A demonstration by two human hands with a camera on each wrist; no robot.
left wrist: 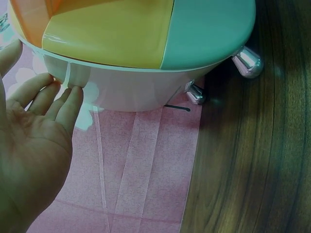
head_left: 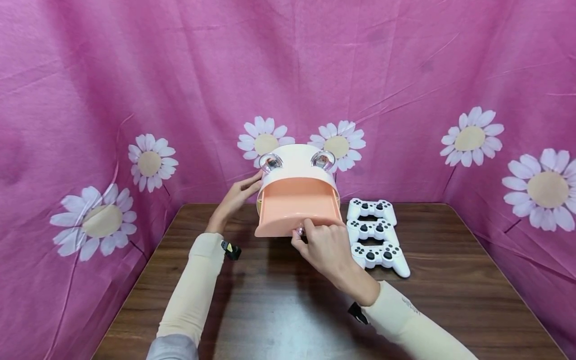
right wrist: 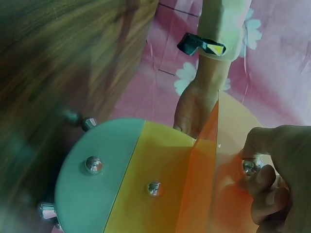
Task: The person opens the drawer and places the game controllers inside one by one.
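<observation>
On the table (head_left: 279, 320): 1 box (head_left: 297, 164), left hand (head_left: 235, 201) unclasped at its side, right hand (head_left: 327, 250) pinching the knob (right wrist: 250, 167) of 1 pulled-out drawer (head_left: 274, 228), 3 gamepads (head_left: 370, 230) beside; drawer-sliding seemingly in hand, next wanting a level pull or push.

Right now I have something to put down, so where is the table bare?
The table is bare right of the white controllers, and in front between the two sleeves. It is crowded toward the back, where the right hand pinches the knob of the open drawer, with the controllers close by.
</observation>
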